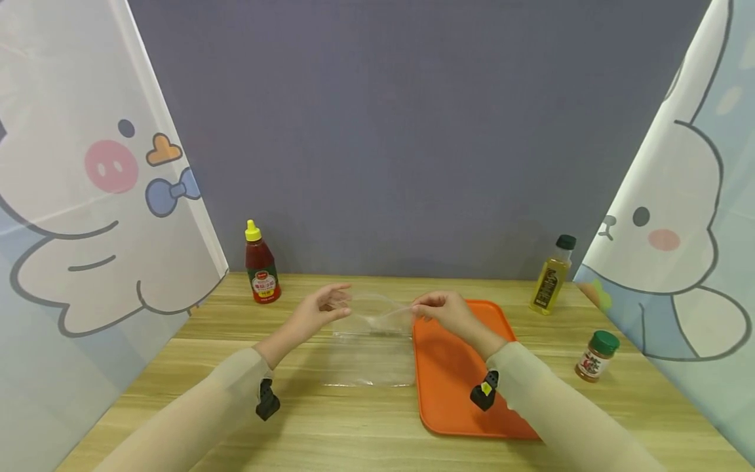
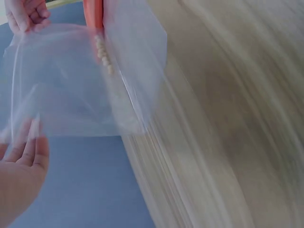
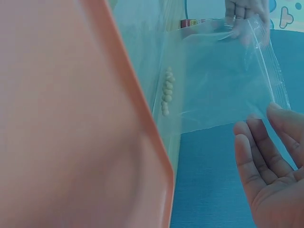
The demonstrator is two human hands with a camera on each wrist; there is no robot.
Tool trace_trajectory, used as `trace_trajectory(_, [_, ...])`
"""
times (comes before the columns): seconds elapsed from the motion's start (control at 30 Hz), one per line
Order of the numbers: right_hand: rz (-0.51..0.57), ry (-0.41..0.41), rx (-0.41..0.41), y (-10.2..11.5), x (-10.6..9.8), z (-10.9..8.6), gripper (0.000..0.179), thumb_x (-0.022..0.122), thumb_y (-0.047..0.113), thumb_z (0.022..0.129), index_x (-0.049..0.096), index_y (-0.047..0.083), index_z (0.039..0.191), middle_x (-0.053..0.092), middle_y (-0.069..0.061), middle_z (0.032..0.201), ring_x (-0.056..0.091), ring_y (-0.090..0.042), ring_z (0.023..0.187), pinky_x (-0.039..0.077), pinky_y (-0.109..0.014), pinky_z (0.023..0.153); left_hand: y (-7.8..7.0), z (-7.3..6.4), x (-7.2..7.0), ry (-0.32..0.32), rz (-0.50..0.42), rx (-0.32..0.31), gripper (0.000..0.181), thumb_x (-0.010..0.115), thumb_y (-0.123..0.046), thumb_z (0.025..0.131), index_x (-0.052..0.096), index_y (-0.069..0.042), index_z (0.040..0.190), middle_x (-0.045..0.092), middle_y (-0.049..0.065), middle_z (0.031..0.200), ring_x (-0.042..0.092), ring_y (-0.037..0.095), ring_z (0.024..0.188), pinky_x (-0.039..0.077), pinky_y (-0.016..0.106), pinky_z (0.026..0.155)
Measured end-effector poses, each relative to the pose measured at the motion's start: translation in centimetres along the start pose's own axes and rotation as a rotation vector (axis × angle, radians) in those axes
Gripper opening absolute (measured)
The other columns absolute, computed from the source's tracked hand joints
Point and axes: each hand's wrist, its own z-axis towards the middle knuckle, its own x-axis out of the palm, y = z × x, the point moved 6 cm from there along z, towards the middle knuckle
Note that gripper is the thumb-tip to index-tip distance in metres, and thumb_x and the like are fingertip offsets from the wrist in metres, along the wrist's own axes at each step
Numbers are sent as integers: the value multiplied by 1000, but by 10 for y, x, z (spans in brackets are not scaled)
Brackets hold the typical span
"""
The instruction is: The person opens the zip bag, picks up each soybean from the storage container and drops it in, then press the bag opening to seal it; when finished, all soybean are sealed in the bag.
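Observation:
A clear zip bag (image 1: pixel 371 319) is held up by its top edge between my two hands. At its left corner is my left hand (image 1: pixel 321 305), thumb and fingers bent around the plastic. The right hand (image 1: pixel 446 311) pinches the right corner between thumb and forefinger. In the right wrist view, several small pale round pieces (image 3: pixel 167 92) show in a row through the bag; whether they lie inside or behind it I cannot tell. Below, clear plastic (image 1: pixel 368 364) lies flat on the table; whether it belongs to the same bag is unclear.
An orange tray (image 1: pixel 457 387) lies beside the bag, under my right forearm. A ketchup bottle (image 1: pixel 262 272) stands at back left, an oil bottle (image 1: pixel 550 278) at back right. Nearer on the right is a green-capped spice jar (image 1: pixel 596 357). A grey panel (image 1: pixel 377 144) closes the back.

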Motion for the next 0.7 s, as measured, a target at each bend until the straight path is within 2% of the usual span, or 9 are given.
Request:
trace_trajectory(0.1, [13, -22, 38, -2, -1, 1, 20, 70, 22, 89, 74, 7, 102, 73, -17, 95, 66, -18, 81, 54, -53, 84, 8, 0, -3, -30, -10, -45, 48, 69, -19, 90, 55, -9, 135, 64, 16, 123, 64, 24, 104, 52, 38, 91])
trace_trajectory(0.23, [31, -45, 80, -6, -2, 3, 25, 71, 23, 89, 73, 4, 105, 73, -15, 96, 67, -30, 88, 53, -52, 86, 17, 1, -8, -118, 33, -88, 29, 69, -17, 90, 65, -5, 116, 70, 12, 108, 66, 20, 94, 55, 31, 82])
trace_trajectory(0.33, [51, -60, 102, -9, -3, 4, 27, 71, 24, 88, 73, 4, 106, 72, -17, 97, 65, -39, 95, 53, -52, 87, 20, 2, -13, -200, 68, -95, 19, 68, -17, 90, 69, -5, 105, 72, 10, 100, 67, 18, 89, 54, 27, 77])
trace_trajectory(0.43, [69, -68, 128, -11, -4, 6, 25, 72, 25, 88, 73, 7, 105, 72, -18, 100, 63, -43, 99, 52, -53, 89, 21, 2, -17, -247, 66, -94, 16, 68, -18, 90, 70, -6, 101, 73, 10, 98, 66, 17, 88, 52, 26, 75])
trace_trajectory(0.57, [74, -64, 134, -10, -5, 8, 26, 71, 26, 88, 73, 7, 106, 70, -20, 103, 65, -40, 97, 52, -54, 90, 22, 4, -19, -247, 46, -104, 16, 68, -20, 91, 70, -8, 101, 73, 10, 98, 67, 21, 91, 52, 29, 76])
trace_trajectory(0.7, [73, -76, 132, -9, -6, 11, 27, 70, 25, 89, 72, 4, 107, 72, -16, 99, 68, -25, 84, 53, -51, 88, 22, 6, -22, -259, 21, -120, 16, 67, -20, 92, 71, -6, 99, 72, 15, 97, 67, 29, 92, 54, 36, 77])
